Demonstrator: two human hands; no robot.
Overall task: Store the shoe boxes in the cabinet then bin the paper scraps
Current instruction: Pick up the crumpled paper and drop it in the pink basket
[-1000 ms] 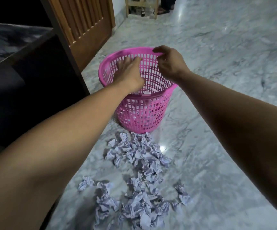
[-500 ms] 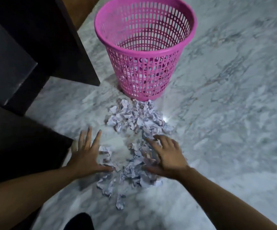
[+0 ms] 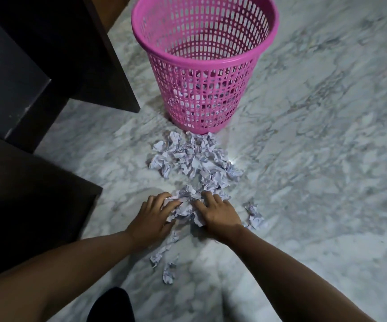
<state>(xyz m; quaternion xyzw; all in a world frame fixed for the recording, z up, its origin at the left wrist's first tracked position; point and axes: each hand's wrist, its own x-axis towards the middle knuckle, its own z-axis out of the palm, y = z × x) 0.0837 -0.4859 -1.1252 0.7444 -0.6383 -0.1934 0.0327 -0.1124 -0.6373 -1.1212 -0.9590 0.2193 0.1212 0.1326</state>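
A pink plastic mesh bin point(image 3: 201, 94) stands on the marble floor, with a few paper scraps visible through its lower wall. Just in front of it lies a pile of crumpled white paper scraps point(image 3: 192, 159). Nearer to me, my left hand point(image 3: 153, 217) and my right hand point(image 3: 219, 213) press in from either side on a clump of scraps point(image 3: 185, 204), fingers curled into the paper. No shoe boxes are in view.
Dark wooden cabinet panels point(image 3: 48, 54) and a low dark furniture edge point(image 3: 25, 194) fill the left side. Stray scraps lie to the right of my right hand point(image 3: 255, 217) and near me point(image 3: 168, 273). A dark shape point(image 3: 111, 305) sits at the bottom edge.
My hands left the bin's rim, dropped to the floor with fingers spread, then swept together and bunched the near scraps into a clump between them.
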